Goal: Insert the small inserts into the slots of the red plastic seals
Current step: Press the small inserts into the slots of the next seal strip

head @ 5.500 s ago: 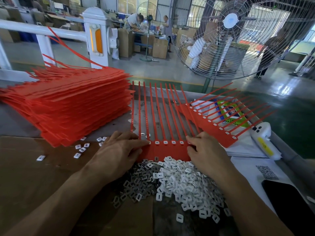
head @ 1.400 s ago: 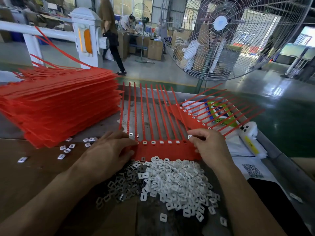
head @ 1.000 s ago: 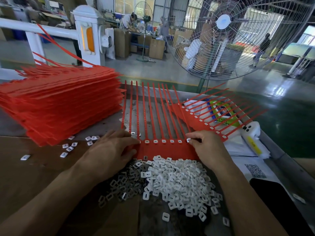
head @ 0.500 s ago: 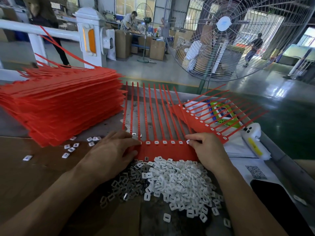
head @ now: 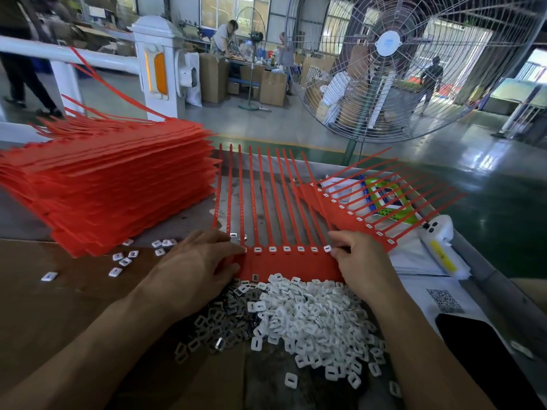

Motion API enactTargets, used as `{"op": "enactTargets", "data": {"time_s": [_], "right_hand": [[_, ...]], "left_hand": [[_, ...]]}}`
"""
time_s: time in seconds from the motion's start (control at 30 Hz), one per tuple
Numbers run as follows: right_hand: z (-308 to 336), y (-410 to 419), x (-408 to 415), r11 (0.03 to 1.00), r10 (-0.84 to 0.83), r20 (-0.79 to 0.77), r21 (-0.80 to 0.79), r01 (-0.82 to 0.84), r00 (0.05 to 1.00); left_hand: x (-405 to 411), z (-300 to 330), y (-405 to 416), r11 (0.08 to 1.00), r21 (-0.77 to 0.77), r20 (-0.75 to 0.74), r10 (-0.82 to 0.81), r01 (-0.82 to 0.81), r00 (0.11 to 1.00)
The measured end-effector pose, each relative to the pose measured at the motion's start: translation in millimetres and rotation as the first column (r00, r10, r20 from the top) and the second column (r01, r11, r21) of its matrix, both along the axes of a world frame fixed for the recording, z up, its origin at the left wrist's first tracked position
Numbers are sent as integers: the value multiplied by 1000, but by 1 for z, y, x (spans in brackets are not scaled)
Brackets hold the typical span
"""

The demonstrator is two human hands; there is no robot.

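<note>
The left hand [head: 195, 267] lies flat on the left end of the red sheet of seals [head: 291, 263], fingers straight and pressing it down; it covers the sheet's left slots, so whether they are filled cannot be told. The right hand [head: 359, 261] sits at the sheet's right end, its thumb and forefinger pinched at the last white insert [head: 327, 248] in the row. Whether that piece is fully seated is hard to make out. Five more white pieces show in the slots between the hands.

Just near of the sheet lies the heap of loose inserts [head: 307, 318], partly hidden under both wrists. A few strays [head: 122, 260] lie to the left, by the tall stack of red sheets [head: 112, 187], whose left side is cut off. A second, filled sheet [head: 355, 216] rests at a slant to the right, over printed papers. A white device [head: 441, 247] lies further right, and a dark phone [head: 485, 359] is cut off at the near right corner. A big fan [head: 387, 54] stands beyond the table.

Compared with half a second ago, both hands keep almost the same places; the right fingers have closed a little nearer on the end slot.
</note>
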State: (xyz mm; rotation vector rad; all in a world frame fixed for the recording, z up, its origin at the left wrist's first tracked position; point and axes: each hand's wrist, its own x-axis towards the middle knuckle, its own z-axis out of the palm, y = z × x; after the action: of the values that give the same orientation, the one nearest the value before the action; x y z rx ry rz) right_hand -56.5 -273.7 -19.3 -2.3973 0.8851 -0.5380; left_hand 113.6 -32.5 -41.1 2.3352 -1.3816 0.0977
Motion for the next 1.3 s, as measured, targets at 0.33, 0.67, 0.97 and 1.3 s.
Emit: {"op": "enactTargets", "data": {"time_s": [0.33, 0.67, 0.97, 1.3], "right_hand": [[2, 3, -3, 989, -3, -95, -147, -11, 995], [10, 19, 2, 918, -65, -357, -388, -85, 932], [11, 14, -6, 977, -7, -188, -212, -33, 982], [16, 17, -8, 967, 251, -67, -33, -253, 966]], "left_hand": [[-1, 2, 0, 1000, -9, -4, -4, 4, 1000], [-2, 4, 0, 1000, 20, -10, 2, -2, 1000], [-2, 2, 1, 999, -33, -13, -7, 7, 1000], [1, -2, 1, 999, -50, -11, -15, 14, 1000]]}}
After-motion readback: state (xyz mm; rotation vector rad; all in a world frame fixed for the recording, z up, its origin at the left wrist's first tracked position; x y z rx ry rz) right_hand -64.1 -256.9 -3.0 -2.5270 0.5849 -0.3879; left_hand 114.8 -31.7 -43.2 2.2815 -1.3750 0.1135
